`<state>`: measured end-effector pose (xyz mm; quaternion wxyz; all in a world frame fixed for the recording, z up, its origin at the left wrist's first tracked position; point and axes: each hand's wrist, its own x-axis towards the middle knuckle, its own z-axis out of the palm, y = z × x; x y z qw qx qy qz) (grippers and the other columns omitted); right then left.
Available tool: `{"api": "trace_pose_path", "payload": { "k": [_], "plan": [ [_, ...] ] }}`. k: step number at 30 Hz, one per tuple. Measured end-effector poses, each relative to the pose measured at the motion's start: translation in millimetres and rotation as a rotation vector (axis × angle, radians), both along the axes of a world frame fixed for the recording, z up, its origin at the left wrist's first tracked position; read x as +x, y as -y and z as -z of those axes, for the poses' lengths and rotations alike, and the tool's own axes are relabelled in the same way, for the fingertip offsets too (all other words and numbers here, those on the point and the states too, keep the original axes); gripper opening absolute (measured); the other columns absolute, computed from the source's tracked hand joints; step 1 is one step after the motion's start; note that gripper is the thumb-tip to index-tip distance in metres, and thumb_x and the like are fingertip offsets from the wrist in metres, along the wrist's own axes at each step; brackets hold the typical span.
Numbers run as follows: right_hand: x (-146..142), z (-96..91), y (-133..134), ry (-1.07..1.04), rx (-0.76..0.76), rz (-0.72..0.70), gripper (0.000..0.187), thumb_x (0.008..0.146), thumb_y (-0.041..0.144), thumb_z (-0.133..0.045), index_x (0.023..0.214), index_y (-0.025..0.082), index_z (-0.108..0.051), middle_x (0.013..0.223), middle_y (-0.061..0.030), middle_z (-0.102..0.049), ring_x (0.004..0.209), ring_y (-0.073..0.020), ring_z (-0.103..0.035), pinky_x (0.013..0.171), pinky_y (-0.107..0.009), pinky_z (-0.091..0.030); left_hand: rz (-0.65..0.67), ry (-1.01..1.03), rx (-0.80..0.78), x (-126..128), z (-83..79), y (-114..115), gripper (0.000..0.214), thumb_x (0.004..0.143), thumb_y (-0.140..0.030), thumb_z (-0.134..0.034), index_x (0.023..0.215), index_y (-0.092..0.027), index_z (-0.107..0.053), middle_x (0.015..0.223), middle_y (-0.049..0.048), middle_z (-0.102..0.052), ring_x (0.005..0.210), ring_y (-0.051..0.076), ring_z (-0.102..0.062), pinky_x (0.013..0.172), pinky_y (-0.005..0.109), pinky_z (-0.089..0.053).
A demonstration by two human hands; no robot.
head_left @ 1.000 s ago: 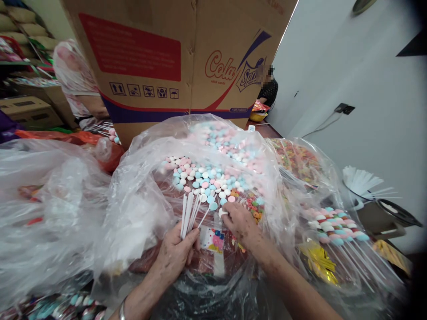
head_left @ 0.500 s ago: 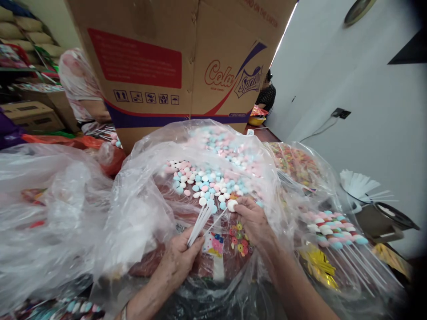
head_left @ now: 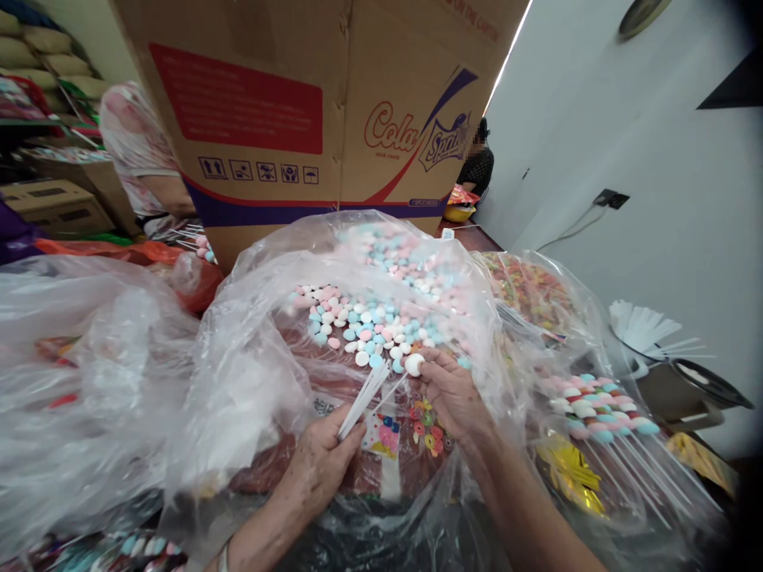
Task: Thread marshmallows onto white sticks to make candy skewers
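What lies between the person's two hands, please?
Head view: a printed label and ring candies lie between the left hand, gripping sticks, and right hand, pinching a white candy.

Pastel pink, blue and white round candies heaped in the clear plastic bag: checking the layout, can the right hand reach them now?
Probably yes: the right hand, pinching one round white candy, sits beside the pastel candy heap, inside the open clear plastic bag.

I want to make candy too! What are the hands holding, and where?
The left hand holds a bunch of sticks by their lower ends. The right hand pinches one white candy by its edge.
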<state>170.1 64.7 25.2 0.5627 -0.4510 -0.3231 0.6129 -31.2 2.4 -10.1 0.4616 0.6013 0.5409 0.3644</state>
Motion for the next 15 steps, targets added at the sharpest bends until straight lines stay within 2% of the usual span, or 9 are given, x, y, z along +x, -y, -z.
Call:
{"api": "trace_pose_path", "payload": {
  "k": [8,12,15],
  "plan": [
    [-2.2,2.5,2.1,0.086,0.065,-0.081,0.025,0.064,0.031,-0.082,0.084,0.019,-0.074,0.080,-0.0012,-0.071,0.073,-0.0135,-0.062,0.065,-0.024,-0.050,-0.003,-0.018,-0.010,-0.3,-1.5,-0.8,0.025,0.086,-0.035,-0.052,0.064,-0.022,-0.053,0.057,-0.0049,-0.052,0.054,0.015,-0.047,0.054,0.024,-0.035],
    [-4.7,11.1,4.0,0.262,0.135,-0.055,0.027,0.071,0.036,-0.076,0.092,0.020,-0.073,0.081,-0.0015,-0.072,0.070,-0.0155,-0.063,0.067,-0.028,-0.051,-0.008,-0.014,-0.028,-0.2,-1.6,0.2,0.025,0.088,-0.038,-0.050,0.068,-0.023,-0.055,0.057,-0.0041,-0.054,0.055,0.017,-0.049,0.054,0.025,-0.036],
    [-6.6,18.1,7.7,0.498,0.259,-0.023,0.028,0.082,0.040,-0.066,0.101,0.022,-0.071,0.089,-0.0027,-0.073,0.078,-0.0181,-0.066,0.072,-0.031,-0.053,-0.015,-0.016,-0.021,-0.1,-1.5,0.4,0.024,0.088,-0.038,-0.048,0.070,-0.023,-0.055,0.057,-0.0038,-0.055,0.056,0.018,-0.050,0.056,0.026,-0.036]
  ]
}}
